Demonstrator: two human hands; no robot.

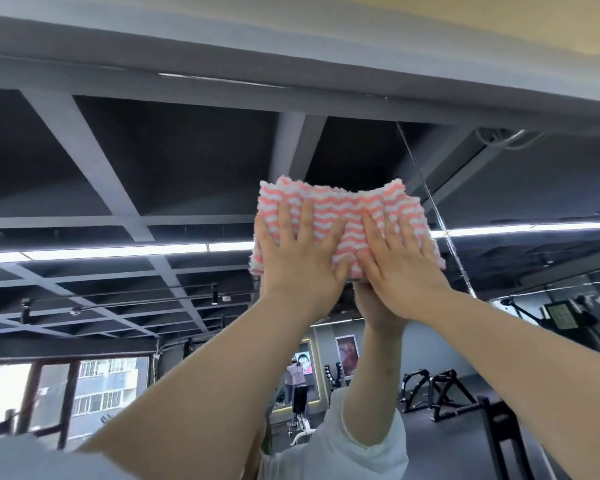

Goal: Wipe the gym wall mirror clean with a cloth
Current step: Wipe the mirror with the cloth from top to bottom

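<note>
Fingers (284, 216) of the left hand (300, 261) are straight and spread wide, laid flat against the cloth (329, 202). Fingers (404, 226) of the right hand (400, 268) are likewise straight and fanned out, flat on the same cloth. Neither hand curls around or pinches the fabric; both palms press it against the wall mirror (153, 161). The two hands lie side by side, the thumbs pointing toward each other and close together near the lower middle of the cloth.

The cloth is a fluffy pad with wavy pink and white stripes. It sits high on the mirror, just below the glass's top edge, and its upper edge and both side edges show beyond the fingertips. The lower edge is mostly covered by the palms.

Both forearms are bare and raised steeply from the bottom of the view. White sleeves (21, 459) show at the lower edge.

The mirror reflects a dark ceiling grid, long strip lights (118, 252), windows (94, 396) at lower left, black gym machines (437, 389) at lower right, and the person's own raised arms directly beneath the cloth. A distant standing person (297, 386) appears in the reflection. A vertical seam (430, 202) in the glass runs just right of the cloth.
</note>
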